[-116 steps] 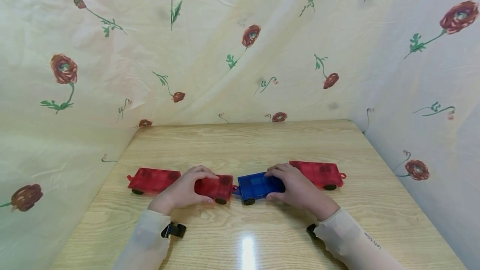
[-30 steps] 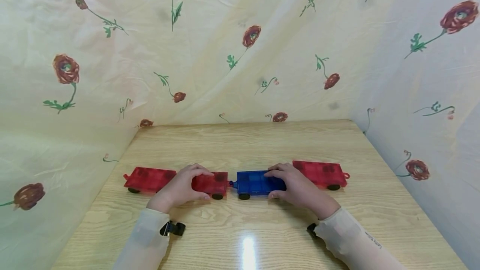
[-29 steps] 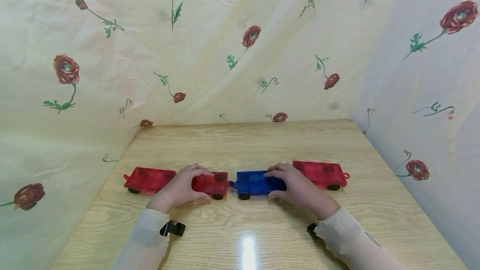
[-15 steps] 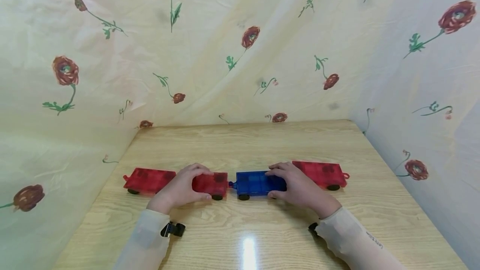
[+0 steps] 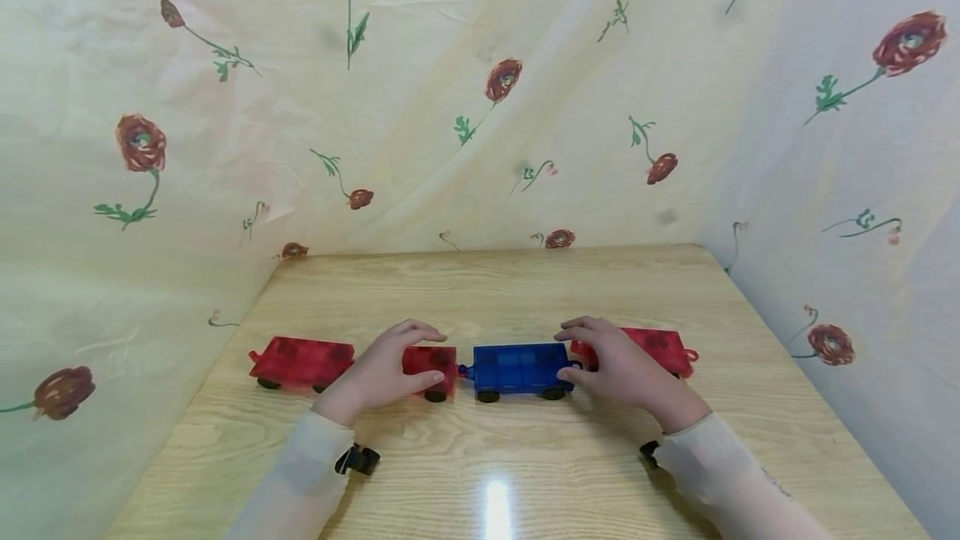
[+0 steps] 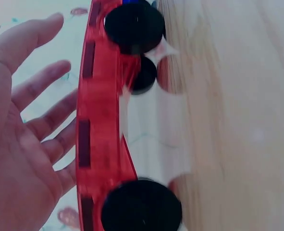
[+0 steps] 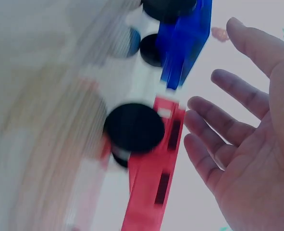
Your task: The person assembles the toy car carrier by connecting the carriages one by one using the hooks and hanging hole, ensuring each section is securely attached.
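Observation:
Toy train cars with black wheels stand in a row on the table. My left hand [image 5: 381,372] hovers at the middle red car [image 5: 441,361], its fingers loosely spread; the left wrist view shows the palm [image 6: 21,159] facing that car's side [image 6: 101,106]. Beside it, the blue car [image 5: 517,367] has its left coupling meeting the red one's. Over the gap between the blue car and the right red car [image 5: 658,344] is my right hand [image 5: 622,367], relaxed and gripping nothing. In the right wrist view the blue car's end [image 7: 187,43] and the red car [image 7: 151,192] are apart.
A further red car [image 5: 300,361] stands at the left end, partly behind my left hand. The wood-grain table [image 5: 480,290] is backed by a flower-printed cloth [image 5: 420,107], which also rises on both sides. Black wrist straps [image 5: 360,460] sit at the sleeves.
The blue car, tilted earlier, has straightened in line with the middle red car. Both hands have let go; my right hand has shifted right off the blue car, my left has lifted slightly.

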The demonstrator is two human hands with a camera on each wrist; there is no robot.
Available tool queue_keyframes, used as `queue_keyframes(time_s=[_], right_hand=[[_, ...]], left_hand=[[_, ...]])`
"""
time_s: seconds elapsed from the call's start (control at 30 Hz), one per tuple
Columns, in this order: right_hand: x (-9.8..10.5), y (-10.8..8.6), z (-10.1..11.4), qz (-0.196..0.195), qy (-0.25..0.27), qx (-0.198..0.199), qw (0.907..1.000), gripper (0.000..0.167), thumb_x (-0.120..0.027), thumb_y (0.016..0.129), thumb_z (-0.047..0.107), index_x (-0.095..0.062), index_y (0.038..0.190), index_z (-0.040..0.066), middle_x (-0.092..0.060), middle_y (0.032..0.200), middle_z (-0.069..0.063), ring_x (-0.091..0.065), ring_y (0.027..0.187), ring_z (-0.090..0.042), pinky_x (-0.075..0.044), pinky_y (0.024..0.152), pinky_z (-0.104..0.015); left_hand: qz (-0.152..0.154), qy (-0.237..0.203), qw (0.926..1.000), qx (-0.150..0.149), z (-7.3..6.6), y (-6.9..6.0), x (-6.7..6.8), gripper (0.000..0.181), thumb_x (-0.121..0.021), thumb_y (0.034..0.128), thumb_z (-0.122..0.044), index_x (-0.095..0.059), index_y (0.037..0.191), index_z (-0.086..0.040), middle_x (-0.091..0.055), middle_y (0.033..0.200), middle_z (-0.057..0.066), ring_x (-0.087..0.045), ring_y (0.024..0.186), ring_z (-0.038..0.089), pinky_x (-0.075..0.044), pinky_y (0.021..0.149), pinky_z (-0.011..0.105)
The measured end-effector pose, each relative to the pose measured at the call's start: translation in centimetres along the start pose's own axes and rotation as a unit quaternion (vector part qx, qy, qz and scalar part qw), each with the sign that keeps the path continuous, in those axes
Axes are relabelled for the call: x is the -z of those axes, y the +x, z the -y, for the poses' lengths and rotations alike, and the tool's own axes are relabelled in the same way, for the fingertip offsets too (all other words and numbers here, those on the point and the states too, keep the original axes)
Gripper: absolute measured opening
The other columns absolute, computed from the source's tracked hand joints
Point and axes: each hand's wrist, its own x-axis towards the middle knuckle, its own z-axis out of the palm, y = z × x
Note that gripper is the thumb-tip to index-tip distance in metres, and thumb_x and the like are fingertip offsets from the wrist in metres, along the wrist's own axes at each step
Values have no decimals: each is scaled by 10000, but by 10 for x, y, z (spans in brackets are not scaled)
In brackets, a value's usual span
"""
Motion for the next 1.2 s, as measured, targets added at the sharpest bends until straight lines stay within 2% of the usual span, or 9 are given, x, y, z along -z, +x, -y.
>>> queue_keyframes(time_s=[0.17,0.3,0.43,0.73,1.0,1.2], right_hand=[[8,-10,-21,-119,-39,-344,9993,587,-864,889,374,-668,1406,177,-554,1493,-106,-495,1377,-404,-465,1062,-632],[13,-16,-38,-154,17,-617,9980,605,-866,886,380,-658,1420,185,-545,1493,-118,-486,1371,-425,-465,1048,-655],[17,-21,-51,-118,105,-774,9969,630,-855,892,408,-637,1439,184,-517,1513,-144,-466,1369,-454,-482,1016,-669],[24,-25,-64,-60,389,-988,9943,743,-871,873,409,-581,1477,86,-477,1530,-202,-468,1333,-485,-510,981,-664],[22,-24,-70,-2,370,-990,9944,532,-879,876,346,-701,1339,158,-507,1518,-178,-451,1363,-477,-445,1048,-684],[23,-25,-70,-16,383,-989,9944,492,-879,879,325,-716,1311,156,-529,1500,-180,-468,1347,-475,-461,1041,-671]], left_hand=[[28,291,9996,-1,-13,12,-7,540,-811,933,-423,-609,1431,-379,-505,1432,-166,-507,1361,173,-483,1091,474],[159,486,9986,-95,-24,24,-12,570,-803,936,-434,-591,1459,-358,-501,1426,-155,-505,1347,151,-479,1097,425],[366,502,9979,-181,-37,36,-18,604,-790,943,-450,-565,1492,-334,-495,1458,-120,-494,1362,170,-464,1114,435],[676,719,9949,-215,-56,57,-36,644,-765,959,-465,-513,1535,-325,-480,1496,-100,-479,1387,196,-449,1126,456],[898,1152,9892,-149,-78,70,-52,724,-774,931,-525,-499,1558,-291,-499,1497,-44,-480,1390,248,-439,1134,490],[1116,1327,9849,-20,-91,76,-63,760,-783,917,-534,-485,1572,-289,-494,1513,-18,-471,1401,257,-434,1141,479]])
